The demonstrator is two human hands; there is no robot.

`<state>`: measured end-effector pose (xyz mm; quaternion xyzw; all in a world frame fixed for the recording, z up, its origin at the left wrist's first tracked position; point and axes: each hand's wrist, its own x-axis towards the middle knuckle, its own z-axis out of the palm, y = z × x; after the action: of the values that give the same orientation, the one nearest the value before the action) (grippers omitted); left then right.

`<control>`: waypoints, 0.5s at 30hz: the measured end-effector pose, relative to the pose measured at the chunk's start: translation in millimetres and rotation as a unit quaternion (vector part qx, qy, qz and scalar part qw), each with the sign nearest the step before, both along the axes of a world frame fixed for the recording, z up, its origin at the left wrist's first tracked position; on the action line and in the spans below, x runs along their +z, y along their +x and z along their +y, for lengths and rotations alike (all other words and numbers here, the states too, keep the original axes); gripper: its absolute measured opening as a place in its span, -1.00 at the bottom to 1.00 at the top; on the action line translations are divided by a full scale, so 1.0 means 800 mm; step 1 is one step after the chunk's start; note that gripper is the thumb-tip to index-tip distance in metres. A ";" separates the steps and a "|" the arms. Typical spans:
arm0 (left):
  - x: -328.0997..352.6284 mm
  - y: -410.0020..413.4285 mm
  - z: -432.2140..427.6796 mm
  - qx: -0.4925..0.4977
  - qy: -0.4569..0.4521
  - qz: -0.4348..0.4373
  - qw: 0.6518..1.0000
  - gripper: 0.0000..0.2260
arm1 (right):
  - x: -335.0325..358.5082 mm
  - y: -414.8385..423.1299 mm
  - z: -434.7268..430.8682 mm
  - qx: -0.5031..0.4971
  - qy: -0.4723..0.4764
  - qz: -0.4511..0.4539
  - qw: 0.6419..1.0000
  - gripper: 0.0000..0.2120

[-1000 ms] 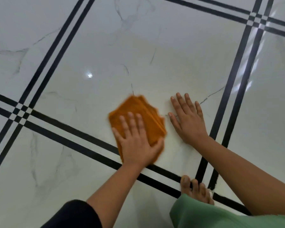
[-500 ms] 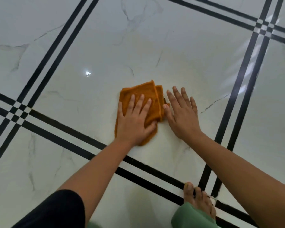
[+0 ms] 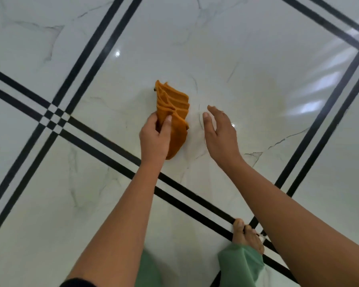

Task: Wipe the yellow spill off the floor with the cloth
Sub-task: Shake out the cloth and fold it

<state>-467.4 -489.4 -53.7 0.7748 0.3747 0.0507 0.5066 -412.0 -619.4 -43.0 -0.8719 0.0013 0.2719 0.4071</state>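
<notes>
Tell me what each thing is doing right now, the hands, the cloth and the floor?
Left hand: closed around the cloth.
Right hand: open, empty, beside the cloth.
Orange cloth: folded, bunched, gripped at one edge.
Floor: glossy; faint yellowish smear at right.
Bare foot: on the floor.

Quick count, nothing else:

- hands: two – left hand (image 3: 154, 139), right hand (image 3: 220, 131)
- cloth (image 3: 173, 112): one, orange, folded in several layers – exact layer number too hard to tell
- bare foot (image 3: 247, 237): one visible
- green trouser legs (image 3: 241, 266): two
- black sleeve (image 3: 79, 283): one, just edge at bottom
- floor (image 3: 195, 48) stripes: black lines run in pairs, three pairs visible; two crossings where pairs meet
- bright light spot on tile: one small dot
</notes>
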 end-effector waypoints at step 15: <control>0.451 -0.024 0.008 0.219 -0.357 0.001 0.908 -0.86 | 0.439 0.016 0.067 0.106 0.126 0.159 0.973 -0.67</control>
<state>-486.9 -482.7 306.9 0.4410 0.5287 0.0223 0.7249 -398.8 -566.2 308.4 -0.7546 -0.0610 0.4467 0.4768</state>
